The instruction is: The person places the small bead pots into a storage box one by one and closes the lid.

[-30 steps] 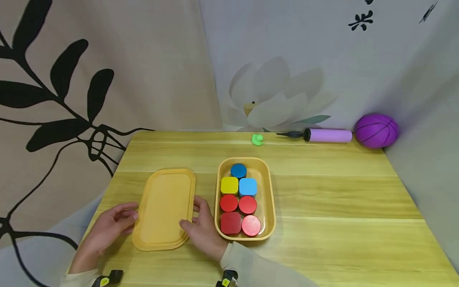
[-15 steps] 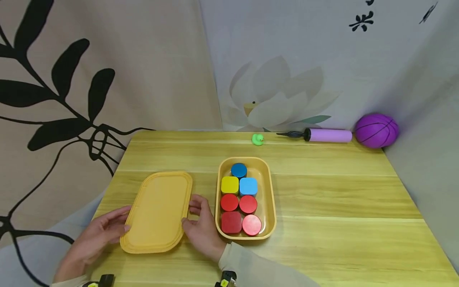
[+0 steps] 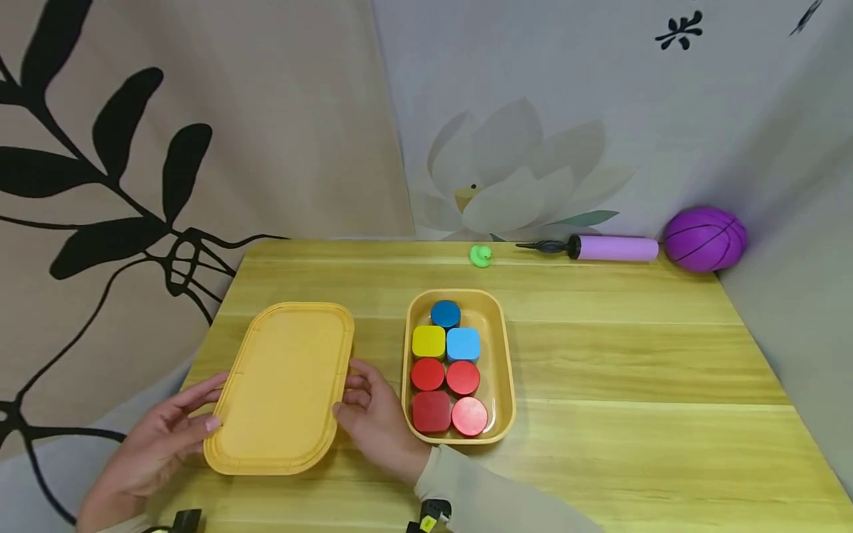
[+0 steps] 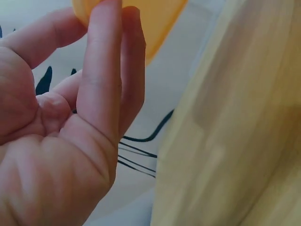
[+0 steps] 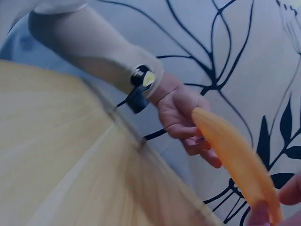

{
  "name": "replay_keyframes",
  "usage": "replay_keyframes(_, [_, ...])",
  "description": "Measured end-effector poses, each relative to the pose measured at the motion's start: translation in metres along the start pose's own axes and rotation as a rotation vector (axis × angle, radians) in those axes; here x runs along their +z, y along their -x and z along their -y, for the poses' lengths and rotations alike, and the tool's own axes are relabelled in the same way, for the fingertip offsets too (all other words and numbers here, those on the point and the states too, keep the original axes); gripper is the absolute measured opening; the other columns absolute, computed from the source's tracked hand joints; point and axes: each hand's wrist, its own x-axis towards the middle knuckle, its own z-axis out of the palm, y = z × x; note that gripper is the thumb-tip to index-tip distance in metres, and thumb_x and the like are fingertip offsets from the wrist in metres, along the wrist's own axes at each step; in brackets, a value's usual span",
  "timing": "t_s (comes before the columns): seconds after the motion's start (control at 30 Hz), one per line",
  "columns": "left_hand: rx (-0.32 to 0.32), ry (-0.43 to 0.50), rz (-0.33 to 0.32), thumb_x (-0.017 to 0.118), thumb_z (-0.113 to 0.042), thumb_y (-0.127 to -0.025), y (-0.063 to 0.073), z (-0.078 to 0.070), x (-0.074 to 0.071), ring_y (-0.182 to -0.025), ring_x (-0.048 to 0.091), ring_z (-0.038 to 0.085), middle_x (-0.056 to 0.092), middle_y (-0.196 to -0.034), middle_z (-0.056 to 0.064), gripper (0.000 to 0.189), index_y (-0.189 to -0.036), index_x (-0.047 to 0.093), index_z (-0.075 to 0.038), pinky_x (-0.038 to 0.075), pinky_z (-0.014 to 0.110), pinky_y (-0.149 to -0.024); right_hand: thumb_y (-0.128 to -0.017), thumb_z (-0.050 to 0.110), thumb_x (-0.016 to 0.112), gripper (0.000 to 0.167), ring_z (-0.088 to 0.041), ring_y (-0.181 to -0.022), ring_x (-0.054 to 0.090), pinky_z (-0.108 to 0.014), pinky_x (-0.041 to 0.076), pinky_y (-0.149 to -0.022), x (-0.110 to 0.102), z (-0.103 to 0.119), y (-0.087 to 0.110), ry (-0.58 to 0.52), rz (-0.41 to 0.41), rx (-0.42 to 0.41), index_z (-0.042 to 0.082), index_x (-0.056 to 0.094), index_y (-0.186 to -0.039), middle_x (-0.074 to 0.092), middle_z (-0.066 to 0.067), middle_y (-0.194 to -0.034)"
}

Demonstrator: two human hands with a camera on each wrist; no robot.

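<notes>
A flat yellow lid point(image 3: 280, 389) with rounded corners is held between my two hands, tilted and raised off the table. My left hand point(image 3: 149, 451) pinches its left edge, thumb on top and fingers below. At the right edge, my right hand point(image 3: 383, 426) pinches it between thumb and curled fingers. The right wrist view shows the lid point(image 5: 240, 160) edge-on, my left hand point(image 5: 183, 117) at its far end and right fingertips point(image 5: 259, 214) at the near end. In the left wrist view, left fingers point(image 4: 101, 61) cover part of the lid point(image 4: 157, 21).
Right of the lid stands a yellow tray point(image 3: 498, 370) with several blocks: a dark blue round one point(image 3: 446, 314), a yellow square point(image 3: 429, 341), a light blue square point(image 3: 463, 344) and red ones point(image 3: 432, 411). A green duck point(image 3: 480, 256), purple pump point(image 3: 616, 248) and purple ball point(image 3: 705, 239) line the back edge.
The lid has moved left and come up nearer the camera, tilting as it rises. My left hand has moved left and now grips its edge; the right hand stays nearly in place.
</notes>
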Motion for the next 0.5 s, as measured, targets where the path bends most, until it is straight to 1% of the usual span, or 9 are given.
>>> replay_keyframes(0.1, [0.016, 0.034, 0.033, 0.038, 0.020, -0.104, -0.001, -0.003, 0.004, -0.116, 0.074, 0.021, 0.061, -0.143, 0.001, 0.068, -0.166, 0.032, -0.007, 0.064, 0.044, -0.083, -0.097, -0.003, 0.065, 0.065, -0.015, -0.099, 0.060, -0.025, 0.058, -0.077, -0.003, 0.013, 0.005, -0.049, 0.002, 0.025, 0.004, 0.039, -0.156, 0.057, -0.013, -0.128])
replay_keyframes(0.2, [0.065, 0.055, 0.111, 0.035, 0.022, -0.103, -0.006, -0.006, 0.010, -0.121, 0.072, 0.026, 0.057, -0.147, 0.005, 0.069, -0.167, 0.025, -0.002, 0.063, 0.046, -0.087, -0.098, -0.005, 0.064, 0.064, -0.015, -0.093, 0.061, -0.027, 0.057, -0.072, -0.009, 0.028, 0.008, -0.107, 0.004, 0.043, 0.004, 0.039, -0.156, 0.057, -0.014, -0.126])
replay_keyframes(0.23, [0.071, 0.053, 0.119, 0.036, 0.022, -0.103, -0.009, -0.008, 0.013, -0.121, 0.072, 0.027, 0.057, -0.147, 0.005, 0.068, -0.167, 0.025, -0.002, 0.063, 0.045, -0.087, -0.098, -0.005, 0.064, 0.064, -0.015, -0.092, 0.062, -0.027, 0.057, -0.071, -0.012, 0.032, 0.009, -0.115, 0.004, 0.043, 0.004, 0.039, -0.156, 0.057, -0.014, -0.126])
replay_keyframes(0.33, [0.107, 0.048, 0.167, 0.036, 0.023, -0.102, -0.021, -0.013, 0.022, -0.122, 0.071, 0.029, 0.056, -0.147, 0.008, 0.068, -0.166, 0.021, 0.003, 0.062, 0.046, -0.089, -0.099, -0.003, 0.064, 0.061, -0.015, -0.089, 0.063, -0.026, 0.056, -0.067, -0.022, 0.042, 0.009, -0.097, -0.007, 0.038, 0.003, 0.041, -0.155, 0.060, -0.015, -0.123])
replay_keyframes(0.4, [0.102, 0.027, 0.168, 0.038, 0.023, -0.102, -0.028, -0.017, 0.029, -0.120, 0.072, 0.027, 0.058, -0.146, 0.005, 0.068, -0.165, 0.023, 0.003, 0.062, 0.046, -0.087, -0.099, -0.001, 0.064, 0.058, -0.015, -0.090, 0.063, -0.026, 0.055, -0.065, -0.030, 0.047, 0.010, -0.073, -0.024, 0.038, 0.003, 0.043, -0.154, 0.061, -0.015, -0.122])
replay_keyframes(0.5, [0.113, 0.019, 0.204, 0.038, 0.025, -0.101, -0.039, -0.021, 0.037, -0.118, 0.073, 0.029, 0.059, -0.144, 0.007, 0.069, -0.165, 0.022, 0.005, 0.062, 0.049, -0.084, -0.101, 0.003, 0.063, 0.056, -0.015, -0.088, 0.061, -0.025, 0.050, -0.060, -0.042, 0.055, 0.011, -0.041, -0.041, 0.037, 0.002, 0.043, -0.154, 0.062, -0.015, -0.122])
